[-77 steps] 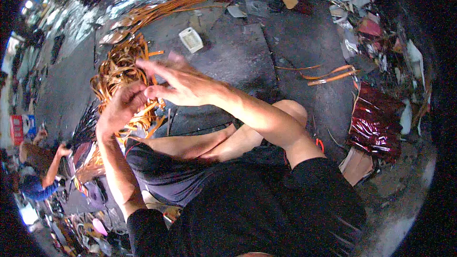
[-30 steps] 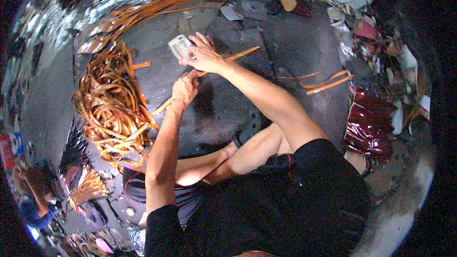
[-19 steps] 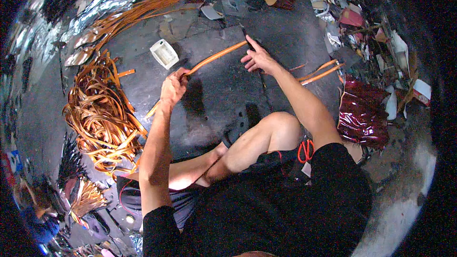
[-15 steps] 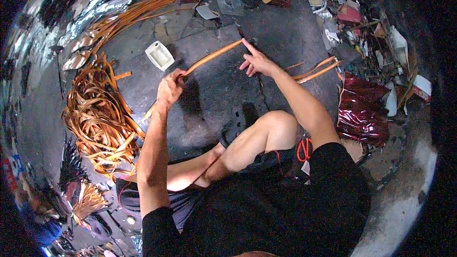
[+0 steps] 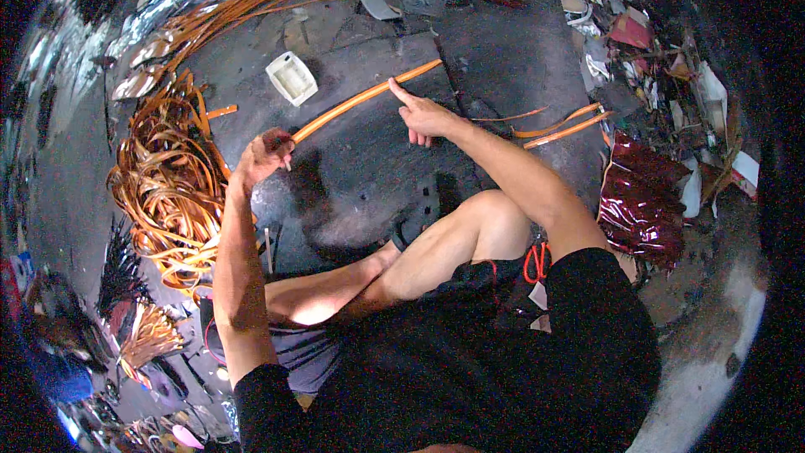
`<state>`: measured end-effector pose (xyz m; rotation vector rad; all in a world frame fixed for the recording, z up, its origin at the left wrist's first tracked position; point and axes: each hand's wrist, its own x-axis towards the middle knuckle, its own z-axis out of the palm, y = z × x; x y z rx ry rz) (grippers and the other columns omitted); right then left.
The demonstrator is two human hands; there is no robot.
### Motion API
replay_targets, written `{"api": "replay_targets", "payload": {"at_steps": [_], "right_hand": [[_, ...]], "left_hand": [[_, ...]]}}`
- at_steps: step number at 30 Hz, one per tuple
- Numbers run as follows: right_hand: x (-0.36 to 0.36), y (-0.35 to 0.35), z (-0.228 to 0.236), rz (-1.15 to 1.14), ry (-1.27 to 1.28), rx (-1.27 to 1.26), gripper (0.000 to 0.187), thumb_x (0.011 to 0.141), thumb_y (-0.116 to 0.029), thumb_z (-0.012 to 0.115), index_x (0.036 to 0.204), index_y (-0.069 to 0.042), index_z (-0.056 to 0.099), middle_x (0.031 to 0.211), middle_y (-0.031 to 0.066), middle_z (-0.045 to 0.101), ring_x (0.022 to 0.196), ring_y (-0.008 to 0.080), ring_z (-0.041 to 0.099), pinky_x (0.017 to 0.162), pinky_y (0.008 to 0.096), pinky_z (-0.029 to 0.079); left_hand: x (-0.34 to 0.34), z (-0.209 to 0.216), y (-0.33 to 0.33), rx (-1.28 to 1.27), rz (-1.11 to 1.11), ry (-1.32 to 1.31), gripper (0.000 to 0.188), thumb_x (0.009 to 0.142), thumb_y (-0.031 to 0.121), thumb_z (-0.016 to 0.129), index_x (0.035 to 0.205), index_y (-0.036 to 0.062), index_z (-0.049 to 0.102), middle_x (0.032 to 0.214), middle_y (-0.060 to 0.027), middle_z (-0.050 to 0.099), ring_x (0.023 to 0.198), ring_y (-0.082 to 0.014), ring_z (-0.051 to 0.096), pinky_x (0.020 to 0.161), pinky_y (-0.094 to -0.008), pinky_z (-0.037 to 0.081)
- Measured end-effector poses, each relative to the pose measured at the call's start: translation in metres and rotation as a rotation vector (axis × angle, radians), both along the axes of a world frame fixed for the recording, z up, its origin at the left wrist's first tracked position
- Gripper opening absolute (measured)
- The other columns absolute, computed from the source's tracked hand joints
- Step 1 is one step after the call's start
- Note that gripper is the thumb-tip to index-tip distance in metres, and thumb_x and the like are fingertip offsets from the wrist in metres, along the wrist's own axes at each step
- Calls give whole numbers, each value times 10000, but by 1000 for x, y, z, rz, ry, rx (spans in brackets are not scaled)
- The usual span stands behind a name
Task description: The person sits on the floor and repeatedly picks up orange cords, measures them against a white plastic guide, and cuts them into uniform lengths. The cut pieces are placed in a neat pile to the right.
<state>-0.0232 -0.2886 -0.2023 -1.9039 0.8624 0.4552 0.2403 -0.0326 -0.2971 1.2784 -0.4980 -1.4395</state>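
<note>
Left hand (image 5: 268, 153) clenched on the lower end of an orange strip (image 5: 344, 107), which slants up and rightward from my fingers across the dark floor (image 5: 520, 50). My right hand (image 5: 426, 116) is not clasping it: index finger extended to the strip short of its far end, the other visible fingers curled loosely. White tray (image 5: 292, 79) just beyond the strip; tangled heap of orange strips (image 5: 168, 184) close by my left forearm.
</note>
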Motion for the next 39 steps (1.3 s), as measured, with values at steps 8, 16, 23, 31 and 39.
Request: {"api": "replay_targets", "payload": {"at_steps": [8, 16, 23, 31, 39], "right_hand": [[65, 94, -12, 214, 86, -77, 662, 957, -151, 299, 1487, -223, -90, 640, 130, 634, 461, 218, 611, 424, 339, 543], [105, 177, -53, 372, -152, -276, 742, 876, -85, 379, 1487, -79, -42, 575, 160, 611, 449, 279, 602, 467, 413, 520], [128, 218, -87, 416, -146, -408, 881, 782, -42, 474, 1504, -151, -17, 957, 319, 624, 900, 452, 624, 761, 501, 499], [125, 258, -68, 522, -348, -276, 497, 906, -381, 445, 1282, -59, 493, 1035, 215, 649, 926, 360, 637, 820, 483, 490], [-85, 95, 117, -145, -560, -433, 473, 927, -353, 559, 1332, -122, 478, 855, 171, 676, 678, 242, 655, 635, 406, 528]], "left_hand": [[55, -26, 58, 110, -80, -176, 149, 882, 142, 552, 913, 1, 588, 702, -53, 610, 620, -131, 593, 544, -268, 481], [53, 5, 80, 231, -35, -512, 208, 885, 154, 577, 897, -53, 555, 710, -128, 649, 598, -198, 653, 522, -312, 541], [69, 39, 47, 297, -244, -860, 181, 841, 105, 555, 949, -27, 612, 779, -158, 665, 660, -210, 676, 575, -332, 539], [42, -5, 30, -13, -248, -1117, 243, 789, 155, 648, 1019, 80, 672, 953, -153, 691, 890, -286, 671, 776, -365, 513], [-2, 54, 33, -6, -400, -1151, 216, 808, 90, 590, 1010, 20, 620, 925, -121, 683, 851, -222, 643, 761, -361, 497]]}}
